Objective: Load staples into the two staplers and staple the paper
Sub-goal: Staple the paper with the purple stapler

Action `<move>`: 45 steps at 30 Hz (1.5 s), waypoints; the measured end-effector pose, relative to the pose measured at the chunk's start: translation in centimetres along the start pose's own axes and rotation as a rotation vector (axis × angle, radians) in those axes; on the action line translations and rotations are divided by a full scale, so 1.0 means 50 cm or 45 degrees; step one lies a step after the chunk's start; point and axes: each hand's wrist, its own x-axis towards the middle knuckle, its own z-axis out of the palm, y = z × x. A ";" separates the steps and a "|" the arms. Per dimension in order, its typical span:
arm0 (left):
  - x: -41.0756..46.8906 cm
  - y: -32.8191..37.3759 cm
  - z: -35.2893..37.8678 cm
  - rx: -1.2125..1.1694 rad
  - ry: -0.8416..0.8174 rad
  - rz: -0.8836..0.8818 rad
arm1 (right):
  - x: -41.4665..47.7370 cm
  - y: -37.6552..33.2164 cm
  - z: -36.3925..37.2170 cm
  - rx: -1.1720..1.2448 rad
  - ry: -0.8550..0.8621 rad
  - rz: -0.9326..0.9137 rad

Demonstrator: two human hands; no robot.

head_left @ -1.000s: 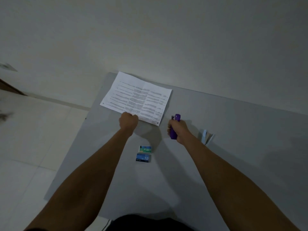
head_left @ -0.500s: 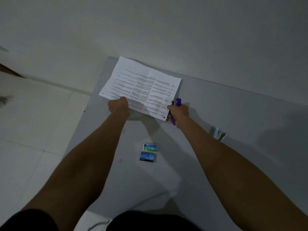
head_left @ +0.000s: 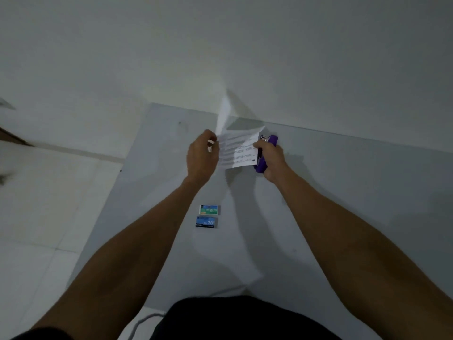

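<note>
Clearly the paper [head_left: 236, 150], thin and floppy, needs support near the stapled corner: the left hand [head_left: 202, 153] pinches its left edge above the grey surface [head_left: 343, 192], the far part curling upward. The right hand [head_left: 270, 157] is pressed around the purple stapler [head_left: 268, 149], whose mouth meets the printed sheet's right edge; 2 staple boxes [head_left: 208, 215] lie nearer.

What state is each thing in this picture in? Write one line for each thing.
Paper: lifted off the table, bent, held at both sides.
Purple stapler: gripped, at the paper's right edge.
Left hand: pinching the paper.
Right hand: closed around the stapler.
Two staple boxes: lying flat, untouched.
</note>
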 end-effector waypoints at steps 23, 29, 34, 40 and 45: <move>-0.134 0.139 -0.063 -0.741 -0.475 -0.753 | -0.154 0.003 -0.153 0.432 -0.058 -0.107; -0.143 0.157 -0.056 -1.211 -0.627 -1.040 | -0.176 0.015 -0.137 0.444 -0.105 -0.110; -0.130 0.175 -0.052 -1.321 -0.404 -1.018 | -0.189 0.017 -0.142 0.316 -0.142 -0.084; -0.110 0.181 -0.049 -1.273 -0.358 -0.946 | -0.187 0.022 -0.147 0.193 -0.113 -0.098; -0.118 0.193 -0.039 -1.298 -0.465 -0.937 | -0.189 0.016 -0.137 0.196 -0.098 -0.146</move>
